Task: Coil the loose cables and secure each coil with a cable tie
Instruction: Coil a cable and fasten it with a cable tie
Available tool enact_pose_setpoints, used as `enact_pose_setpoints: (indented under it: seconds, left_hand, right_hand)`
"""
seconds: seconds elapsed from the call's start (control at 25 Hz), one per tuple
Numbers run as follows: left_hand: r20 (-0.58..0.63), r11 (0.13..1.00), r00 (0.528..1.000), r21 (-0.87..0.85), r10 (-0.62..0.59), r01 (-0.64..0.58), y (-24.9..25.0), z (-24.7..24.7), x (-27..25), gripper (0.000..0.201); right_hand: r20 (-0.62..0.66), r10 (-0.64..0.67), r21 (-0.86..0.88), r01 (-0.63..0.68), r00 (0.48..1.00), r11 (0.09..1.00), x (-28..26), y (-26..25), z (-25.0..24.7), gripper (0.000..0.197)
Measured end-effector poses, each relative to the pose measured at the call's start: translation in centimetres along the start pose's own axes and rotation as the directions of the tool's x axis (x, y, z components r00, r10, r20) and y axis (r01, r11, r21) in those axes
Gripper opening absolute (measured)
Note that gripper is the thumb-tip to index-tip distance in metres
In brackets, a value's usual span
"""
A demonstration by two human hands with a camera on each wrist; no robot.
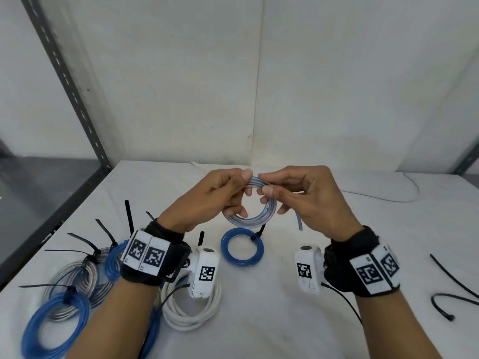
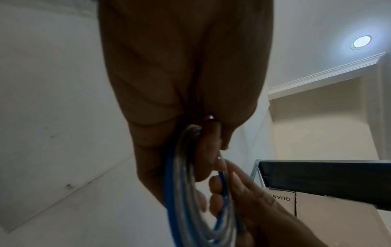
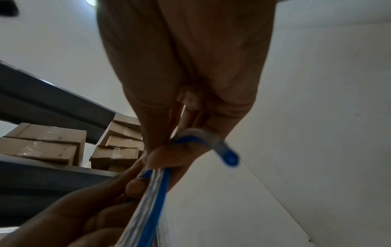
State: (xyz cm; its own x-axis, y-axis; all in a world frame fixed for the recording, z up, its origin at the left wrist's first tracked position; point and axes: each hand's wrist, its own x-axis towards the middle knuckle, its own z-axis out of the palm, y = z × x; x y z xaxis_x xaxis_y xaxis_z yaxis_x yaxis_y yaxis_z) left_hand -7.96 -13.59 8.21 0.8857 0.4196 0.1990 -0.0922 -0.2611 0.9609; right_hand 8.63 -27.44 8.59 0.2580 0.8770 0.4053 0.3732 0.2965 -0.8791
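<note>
- Could spring apart: pale blue-striped coil (image 1: 248,213) carries no tie, so any slackening of the pinch at its far top would let the turns unwind.
- Could snag or flick loose: free cable end (image 1: 298,221) dangling on the right, below the right palm.
- Awkward reach ahead, probably: loose black cable ties (image 1: 451,274) lying on the table (image 1: 285,320) far to the right, so one hand must let go to fetch one.
- Left hand (image 1: 211,196): raised above the table, thumb and fingers curled round the coil's left side.
- Right hand (image 1: 308,195): raised opposite, pinching the top strands; lower fingers seemingly hooked through the ring, blurred in the wrist view.
- Tied blue coil (image 1: 242,247) resting just nearer, beneath.
</note>
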Motion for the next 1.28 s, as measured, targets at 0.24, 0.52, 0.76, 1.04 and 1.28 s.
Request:
enact_pose_setpoints:
  seconds: [0.24, 0.52, 0.76, 1.04, 1.28]
  left_hand:
    - [-0.291, 0.959, 0.95, -0.219, 0.112, -0.18, 0.1, 1.0, 0.7, 0.04]
    - [-0.457, 0.808, 0.886, -0.493, 0.076, -0.323, -0.3, 2.5, 1.5, 0.043]
    - [-0.199, 0.892, 0.978, -0.451, -0.063, -0.035, -0.2, 1.3, 1.4, 0.06]
    - [-0.029, 0.983, 0.983, -0.038, -0.183, 0.182, -0.2, 1.4, 0.7, 0.054]
    - [-0.195, 0.981, 0.976, -0.186, -0.095, 0.058, 0.2, 1.5, 0.7, 0.043]
  right_hand:
    - [-0.316, -0.015, 0.177, 0.075, 0.949, 0.981, 0.6, 0.4, 1.7, 0.008]
    - [-0.48, -0.037, 0.217, 0.159, 0.877, 0.963, 0.6, 1.1, 5.1, 0.016]
    - [-0.314, -0.065, 0.202, 0.133, 0.947, 0.97, 0.9, 1.0, 1.8, 0.016]
    - [-0.067, -0.071, -0.005, 0.07, 0.995, 0.998, 0.5, 1.1, 0.6, 0.015]
    - [-0.236, -0.109, 0.0, 0.112, 0.966, 0.994, 0.7, 1.2, 1.2, 0.01]
